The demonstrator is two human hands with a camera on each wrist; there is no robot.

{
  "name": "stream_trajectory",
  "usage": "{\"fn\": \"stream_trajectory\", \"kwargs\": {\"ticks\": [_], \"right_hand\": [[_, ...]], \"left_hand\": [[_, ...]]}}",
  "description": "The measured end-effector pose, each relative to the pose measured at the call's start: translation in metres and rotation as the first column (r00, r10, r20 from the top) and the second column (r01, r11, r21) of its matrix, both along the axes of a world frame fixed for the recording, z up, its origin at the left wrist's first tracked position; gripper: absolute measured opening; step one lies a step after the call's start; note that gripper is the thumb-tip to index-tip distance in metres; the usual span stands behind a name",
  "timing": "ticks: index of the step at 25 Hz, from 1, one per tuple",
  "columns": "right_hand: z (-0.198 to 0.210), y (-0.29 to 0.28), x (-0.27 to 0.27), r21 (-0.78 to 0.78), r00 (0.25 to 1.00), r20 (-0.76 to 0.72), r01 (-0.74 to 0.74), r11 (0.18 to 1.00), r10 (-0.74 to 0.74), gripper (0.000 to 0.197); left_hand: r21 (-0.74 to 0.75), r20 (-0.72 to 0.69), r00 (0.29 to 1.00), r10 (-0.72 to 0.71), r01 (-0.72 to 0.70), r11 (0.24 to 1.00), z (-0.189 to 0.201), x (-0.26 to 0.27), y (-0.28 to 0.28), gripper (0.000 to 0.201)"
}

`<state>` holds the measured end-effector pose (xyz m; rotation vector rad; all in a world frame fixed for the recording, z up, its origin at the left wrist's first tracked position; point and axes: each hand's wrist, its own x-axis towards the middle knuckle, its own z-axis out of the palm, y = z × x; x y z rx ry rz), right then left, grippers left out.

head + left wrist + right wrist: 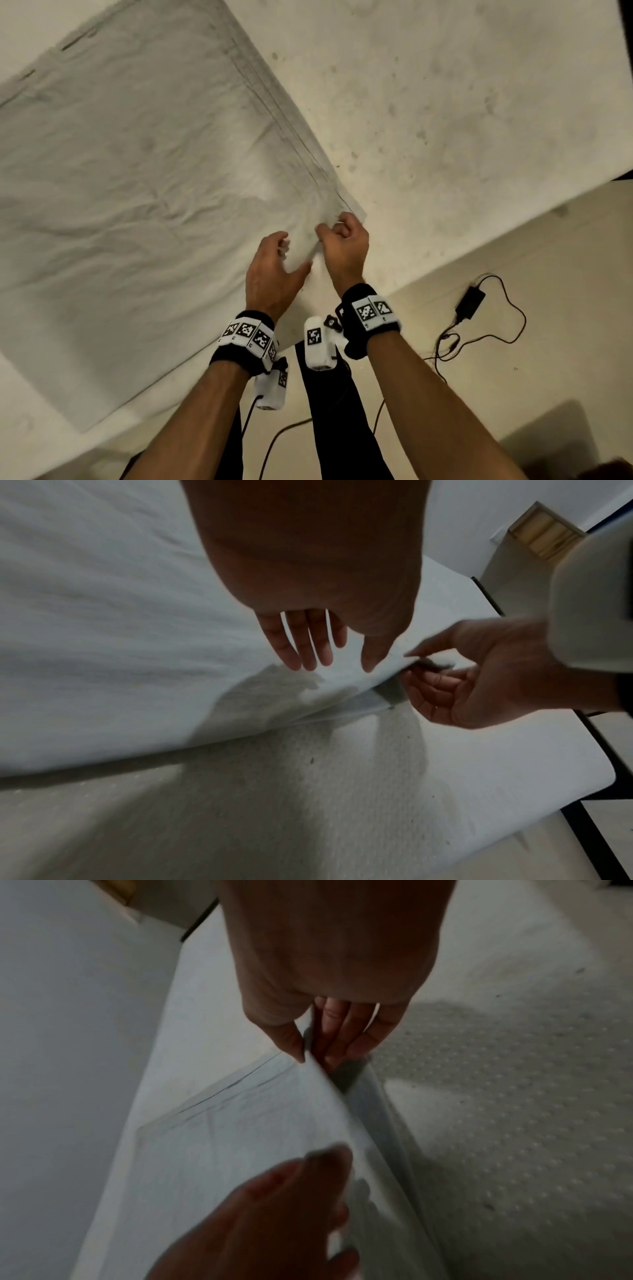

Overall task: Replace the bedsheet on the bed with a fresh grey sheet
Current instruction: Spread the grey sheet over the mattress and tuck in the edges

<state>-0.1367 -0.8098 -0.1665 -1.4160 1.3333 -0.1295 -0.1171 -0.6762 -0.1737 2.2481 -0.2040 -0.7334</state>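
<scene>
Head view: looked steeply down from above onto the bed and both forearms. Wrist views: sat close, looked along each palm toward the fingertips. Shared across all three: the pinched corner of the grey sheet, the hands, the mattress beside them.

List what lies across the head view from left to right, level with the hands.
grey sheet → left hand → right hand → bare mattress → power adapter on the floor.
</scene>
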Motion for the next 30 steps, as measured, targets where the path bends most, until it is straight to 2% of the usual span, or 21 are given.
{"fn": "stream_trajectory", "kwargs": {"ticks": [2, 4, 6, 8, 9, 11, 13, 14, 16, 17, 18, 20, 24, 26, 28, 30], "right_hand": [[0.024, 0.025, 0.009, -0.009, 0.963, 0.145, -0.231, 0.973, 0.230, 0.014], [0.042, 0.047, 0.017, 0.009, 0.874, 0.252, -0.431, 0.902, 0.415, 0.012], [0.047, 0.060, 0.023, 0.017, 0.826, 0.309, -0.501, 0.865, 0.472, 0.015], [0.039, 0.068, 0.026, 0.025, 0.860, 0.284, -0.448, 0.894, 0.423, 0.018], [0.031, 0.069, 0.025, 0.022, 0.908, 0.197, -0.381, 0.924, 0.370, 0.018], [0.009, 0.065, 0.016, 0.034, 0.974, -0.102, -0.198, 0.980, 0.201, 0.017], [-0.012, 0.062, 0.000, 0.111, 0.930, -0.359, -0.042, 0.993, 0.080, 0.047], [-0.022, 0.060, -0.009, 0.142, 0.912, -0.407, 0.013, 0.990, 0.047, 0.065], [-0.040, 0.059, -0.018, 0.189, 0.923, -0.383, 0.107, 0.976, -0.027, 0.091], [-0.047, 0.059, -0.019, 0.212, 0.931, -0.358, 0.156, 0.965, -0.072, 0.097], [-0.050, 0.058, -0.017, 0.236, 0.934, -0.338, 0.204, 0.950, -0.117, 0.098], [-0.050, 0.063, 0.000, 0.272, 0.939, -0.320, 0.216, 0.938, -0.124, 0.086], [-0.043, 0.086, 0.041, 0.295, 0.941, -0.337, 0.141, 0.945, -0.035, 0.044], [-0.037, 0.101, 0.060, 0.290, 0.944, -0.329, 0.102, 0.952, -0.001, 0.028], [-0.028, 0.118, 0.075, 0.283, 0.956, -0.291, 0.049, 0.958, 0.037, 0.031], [-0.016, 0.136, 0.084, 0.298, 0.968, -0.246, 0.020, 0.954, 0.057, 0.040]], "left_hand": [[-0.091, -0.010, 0.995, 0.101, -0.101, 0.991, 0.007, 0.007, -0.003, 0.059], [-0.237, -0.149, 0.945, 0.292, -0.321, 0.917, 0.015, 0.017, 0.000, 0.047], [-0.245, -0.211, 0.875, 0.436, -0.479, 0.843, 0.016, 0.025, 0.015, 0.033], [-0.175, -0.182, 0.805, 0.565, -0.592, 0.787, 0.012, 0.030, 0.041, 0.029], [-0.149, -0.182, 0.751, 0.635, -0.660, 0.737, 0.009, 0.032, 0.055, 0.034], [-0.130, -0.205, 0.634, 0.745, -0.772, 0.622, 0.004, 0.038, 0.081, 0.044], [-0.138, -0.237, 0.534, 0.812, -0.845, 0.516, 0.007, 0.048, 0.106, 0.044], [-0.128, -0.246, 0.480, 0.842, -0.877, 0.463, 0.009, 0.053, 0.117, 0.040], [-0.087, -0.244, 0.377, 0.893, -0.926, 0.367, 0.012, 0.061, 0.137, 0.036], [-0.072, -0.242, 0.349, 0.906, -0.937, 0.342, 0.013, 0.063, 0.145, 0.036], [-0.059, -0.248, 0.339, 0.908, -0.940, 0.335, 0.015, 0.064, 0.150, 0.035], [-0.058, -0.281, 0.349, 0.894, -0.936, 0.347, 0.018, 0.066, 0.162, 0.028], [-0.161, -0.377, 0.455, 0.807, -0.890, 0.427, 0.015, 0.067, 0.186, 0.041], [-0.166, -0.404, 0.529, 0.746, -0.845, 0.509, 0.012, 0.070, 0.197, 0.046], [-0.096, -0.395, 0.565, 0.725, -0.810, 0.579, 0.010, 0.074, 0.215, 0.042], [-0.052, -0.377, 0.544, 0.750, -0.820, 0.569, 0.011, 0.082, 0.235, 0.041]]}}
